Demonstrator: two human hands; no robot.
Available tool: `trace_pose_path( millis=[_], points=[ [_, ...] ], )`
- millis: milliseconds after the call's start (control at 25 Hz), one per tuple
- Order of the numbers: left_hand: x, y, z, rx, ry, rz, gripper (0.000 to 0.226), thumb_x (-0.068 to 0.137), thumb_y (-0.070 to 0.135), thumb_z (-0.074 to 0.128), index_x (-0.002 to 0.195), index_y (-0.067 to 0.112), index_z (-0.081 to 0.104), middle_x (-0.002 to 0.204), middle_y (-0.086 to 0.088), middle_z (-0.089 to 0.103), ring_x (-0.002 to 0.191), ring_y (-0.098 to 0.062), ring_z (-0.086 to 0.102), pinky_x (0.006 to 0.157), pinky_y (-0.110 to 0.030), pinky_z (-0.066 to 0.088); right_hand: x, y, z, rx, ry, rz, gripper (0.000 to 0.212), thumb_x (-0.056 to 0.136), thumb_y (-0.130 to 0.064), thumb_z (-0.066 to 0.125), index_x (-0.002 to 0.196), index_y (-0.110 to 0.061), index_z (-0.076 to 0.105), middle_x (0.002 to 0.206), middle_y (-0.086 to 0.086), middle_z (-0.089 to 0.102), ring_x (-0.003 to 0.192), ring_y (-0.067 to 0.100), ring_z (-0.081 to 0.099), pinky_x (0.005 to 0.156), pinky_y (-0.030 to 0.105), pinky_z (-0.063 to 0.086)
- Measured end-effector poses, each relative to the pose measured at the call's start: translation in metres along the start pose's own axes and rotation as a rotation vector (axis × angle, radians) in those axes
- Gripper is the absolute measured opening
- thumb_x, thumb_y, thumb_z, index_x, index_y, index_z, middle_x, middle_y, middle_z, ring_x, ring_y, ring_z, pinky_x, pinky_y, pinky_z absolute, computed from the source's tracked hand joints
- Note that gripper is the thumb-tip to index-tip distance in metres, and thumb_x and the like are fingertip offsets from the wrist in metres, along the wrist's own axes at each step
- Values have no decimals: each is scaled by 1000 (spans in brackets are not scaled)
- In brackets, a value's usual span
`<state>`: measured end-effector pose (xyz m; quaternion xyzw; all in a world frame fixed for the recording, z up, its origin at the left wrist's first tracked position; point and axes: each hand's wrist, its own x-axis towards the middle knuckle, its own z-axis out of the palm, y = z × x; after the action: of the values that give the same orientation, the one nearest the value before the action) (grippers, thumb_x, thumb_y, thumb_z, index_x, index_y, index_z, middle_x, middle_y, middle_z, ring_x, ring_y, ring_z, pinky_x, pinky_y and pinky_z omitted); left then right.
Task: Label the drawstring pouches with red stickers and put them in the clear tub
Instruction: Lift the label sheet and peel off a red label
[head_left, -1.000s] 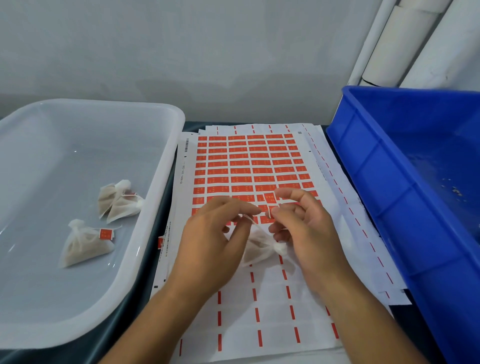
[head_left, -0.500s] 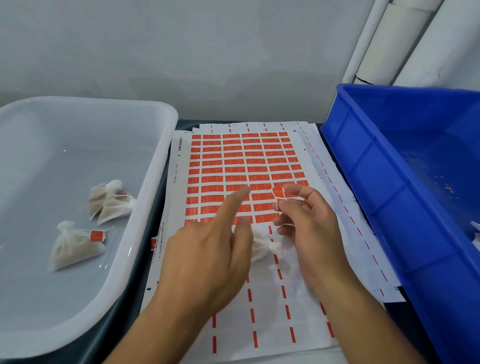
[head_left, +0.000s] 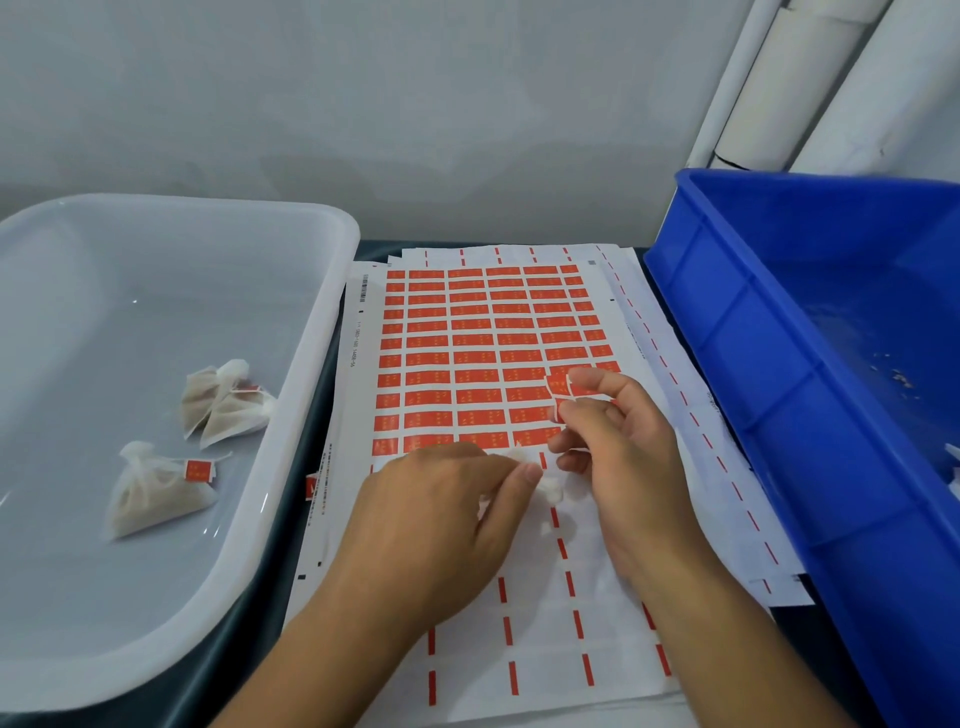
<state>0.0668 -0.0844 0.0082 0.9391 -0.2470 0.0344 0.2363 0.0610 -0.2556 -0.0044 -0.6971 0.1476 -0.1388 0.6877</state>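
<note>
A small white drawstring pouch lies on the sticker sheet between my hands, mostly hidden by them. My left hand covers its left side, and the thumb and fingertips pinch it near the gathered top. My right hand pinches a peeled red sticker between thumb and forefinger, just above the pouch. The clear tub stands on the left. It holds a pouch with a red sticker and two more pouches lying together.
A big blue crate stands close on the right, its wall next to my right wrist. Used backing sheets stick out from under the top sheet. A grey wall runs along the back, with white pipes at the right.
My left forefinger was stretched toward the stickers half a second ago. It has come down, and that hand now pinches the pouch. My right hand still holds the peeled sticker.
</note>
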Motion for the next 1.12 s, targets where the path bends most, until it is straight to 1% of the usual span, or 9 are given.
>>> trace_pose_path(
  millis=[80,200,280,480,640,760,880,960,1120],
  points=[
    [2,-3,1,-20,33,4,58,88,73,24,104,44,72,85,34,56,67,12,50,67,-5,35,0,0,0,-6,-4,-7,16,99,-33,64,115,-35,62,98,-23,74,85,5,74,62,14,56],
    [6,-5,4,-158,154,-24,44,87,66,45,108,40,75,95,33,65,75,15,54,72,-8,46,0,0,1,-19,-6,-10,12,100,-34,61,112,-37,64,98,-23,73,86,7,73,63,15,56],
    [7,-4,6,-238,221,-69,41,84,68,51,108,43,72,94,39,59,80,15,57,76,-10,48,0,0,2,-19,-6,-12,11,102,-34,58,110,-36,66,99,-23,73,87,8,73,64,16,57],
    [6,3,9,-168,124,-118,49,80,82,35,120,56,39,77,35,52,69,6,58,63,-11,46,-1,-2,0,12,-3,2,12,102,-34,58,111,-35,65,102,-22,73,88,6,74,64,15,57],
    [5,6,4,-144,50,-97,58,81,83,28,134,62,24,77,36,50,73,4,59,72,-20,55,-1,-2,1,19,8,1,11,102,-33,58,110,-36,66,101,-22,73,86,6,73,63,16,57],
    [1,7,0,-143,9,-9,65,80,85,16,141,64,18,78,35,52,73,6,60,69,-10,46,-1,-2,0,32,12,-1,12,101,-34,59,111,-35,66,103,-23,73,87,5,73,63,15,57],
    [0,9,-1,-123,-33,43,70,81,85,13,140,60,40,88,36,57,79,7,58,70,-11,42,-1,-2,-1,27,5,0,13,101,-35,59,112,-34,66,101,-23,74,87,4,73,63,15,56],
    [1,7,0,-110,-10,44,69,85,82,15,124,51,63,96,33,65,81,7,58,72,-10,43,-1,-2,-1,18,15,-2,12,101,-35,59,111,-34,66,99,-22,74,84,6,74,63,15,56],
    [3,2,2,-89,85,34,52,94,68,33,110,41,74,102,26,70,78,6,56,73,-8,40,-1,-3,-1,13,9,-9,14,99,-36,62,113,-36,64,98,-24,74,84,3,73,61,13,55]
  ],
)
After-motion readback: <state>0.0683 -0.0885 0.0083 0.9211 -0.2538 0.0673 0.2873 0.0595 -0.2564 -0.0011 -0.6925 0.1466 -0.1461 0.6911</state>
